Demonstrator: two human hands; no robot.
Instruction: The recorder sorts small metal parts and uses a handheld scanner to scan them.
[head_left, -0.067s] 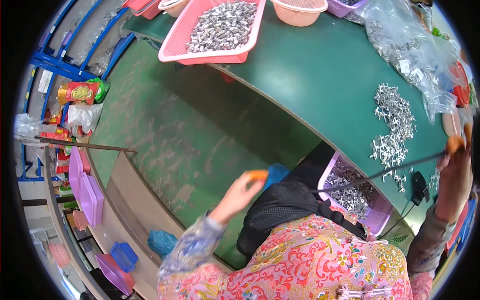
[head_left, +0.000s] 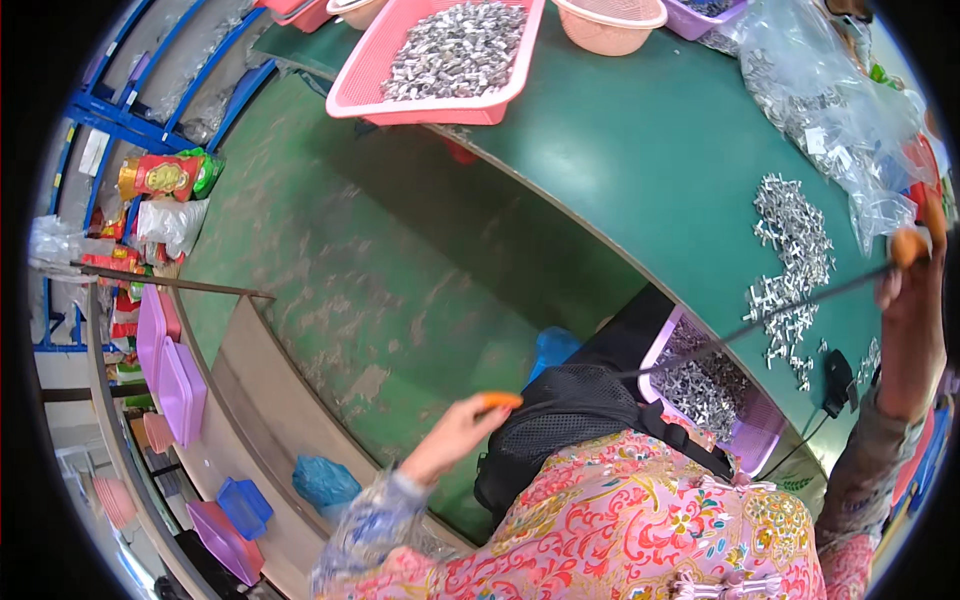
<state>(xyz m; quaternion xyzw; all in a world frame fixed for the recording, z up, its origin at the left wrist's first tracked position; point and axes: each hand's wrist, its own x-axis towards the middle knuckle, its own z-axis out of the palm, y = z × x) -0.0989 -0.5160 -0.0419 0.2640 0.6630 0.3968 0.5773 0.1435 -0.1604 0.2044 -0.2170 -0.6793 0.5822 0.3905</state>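
My right hand point(head_left: 912, 335), raised at the far right, is closed on a thin black cord point(head_left: 765, 325). That cord stretches taut down and left to a black mesh bag point(head_left: 565, 410) across my lap. Orange covers, apparently finger cots, sit on a digit of each hand. My left hand point(head_left: 455, 435) is left of the mesh bag, its fingertips pinched together close to the bag's edge. What they hold, if anything, is too small to make out. Beneath the cord, a heap of small silvery metal pieces point(head_left: 790, 250) is spread on the green table point(head_left: 610, 150).
A purple basket point(head_left: 750, 440) of metal pieces stands by my lap, below the table edge. Farther back are a pink basket point(head_left: 430, 108) of similar pieces, a peach basket point(head_left: 610, 30) and a clear plastic bag point(head_left: 800, 90). A black clip-like object point(head_left: 838, 380) lies near my right forearm.
My left hand has moved a little down and left, and its fingers have drawn together. My right hand stays raised with the cord, nearly in the same place.
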